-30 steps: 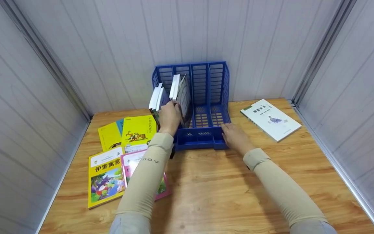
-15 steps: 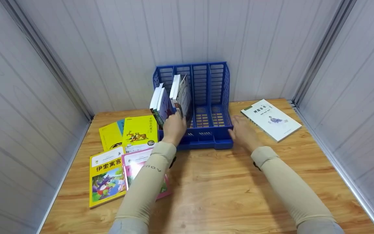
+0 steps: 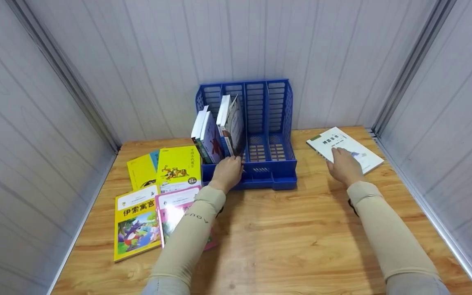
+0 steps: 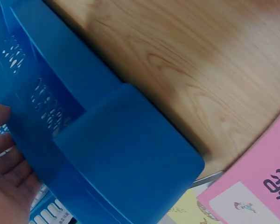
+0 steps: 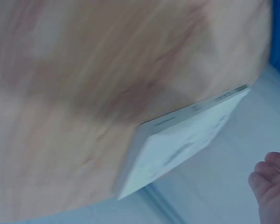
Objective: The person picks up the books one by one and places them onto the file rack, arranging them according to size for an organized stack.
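My left hand (image 3: 227, 173) is at the front rim of a blue plastic file rack (image 3: 266, 167). In the left wrist view, the fingers (image 4: 14, 170) are beside the upper edge of its front wall. Several books stand in the rack's two left slots, among them a purple-covered book (image 3: 210, 137) and a dark-spined one with a pale cover (image 3: 236, 123). To the right, my right hand (image 3: 346, 167) is over a white paperback (image 3: 365, 160) lying on the table, covering part of it in the head view. The right wrist view shows its fingers loose and apart from that book.
On the left of the wooden table (image 3: 277, 237) lie yellow books (image 3: 178, 159), a yellow picture-cover book (image 3: 137, 225) and a pink book (image 3: 174, 203) partly under the left forearm. Pale panel walls (image 3: 154, 61) enclose the back and sides.
My left hand has moved from the standing books down to the rack's front rim. My right hand has left the rack's right front corner and moved right, over the white paperback.
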Motion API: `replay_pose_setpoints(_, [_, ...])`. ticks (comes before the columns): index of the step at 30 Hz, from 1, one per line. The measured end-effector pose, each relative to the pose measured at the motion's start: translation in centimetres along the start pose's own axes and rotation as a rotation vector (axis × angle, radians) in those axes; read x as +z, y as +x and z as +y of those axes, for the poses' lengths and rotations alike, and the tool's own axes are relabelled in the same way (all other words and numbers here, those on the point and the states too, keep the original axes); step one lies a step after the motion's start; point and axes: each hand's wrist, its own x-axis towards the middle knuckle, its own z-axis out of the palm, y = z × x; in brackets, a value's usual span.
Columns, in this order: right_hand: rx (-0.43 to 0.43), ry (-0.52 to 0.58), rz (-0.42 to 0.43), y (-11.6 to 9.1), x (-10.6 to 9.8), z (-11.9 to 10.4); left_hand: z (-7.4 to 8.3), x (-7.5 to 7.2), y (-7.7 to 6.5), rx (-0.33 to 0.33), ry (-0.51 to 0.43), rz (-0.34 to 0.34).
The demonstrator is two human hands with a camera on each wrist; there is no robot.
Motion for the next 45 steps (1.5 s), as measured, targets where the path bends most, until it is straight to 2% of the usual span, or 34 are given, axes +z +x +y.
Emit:
replay_pose_setpoints(7, [0.102, 0.035, -0.164, -1.1, 1.5, 3.6, 0.2, 0.2, -0.1, 0.069, 0.083, -0.014])
replay_pose_setpoints(13, [0.097, -0.019, -0.185, -1.6, 2.8, 5.1, 0.1, 0.6, 0.0, 0.078, 0.088, 0.02])
replay_pose_setpoints(18, [0.052, -0.063, -0.169, -1.9, 3.2, 5.2, -0.1, 0.7, 0.0, 0.071, 0.041, 0.024])
replay_pose_setpoints(25, [0.039, -0.079, -0.129, -2.5, 2.8, 5.3, -0.1, 0.6, 0.2, 0.069, -0.002, 0.006])
replay_pose_setpoints(33, [0.042, -0.072, -0.167, -3.3, 2.5, 4.4, -0.4, 0.9, 0.0, 0.053, -0.006, 0.0])
replay_pose_setpoints(41, [0.017, -0.072, -0.209, -5.3, 1.7, 3.2, -0.6, 0.9, 0.1, 0.06, -0.015, 0.005])
replay_pose_setpoints(45, [-0.024, -0.091, -0.16, -7.1, 1.8, 2.2, -0.4, 0.9, 0.3, 0.072, -0.018, 0.017])
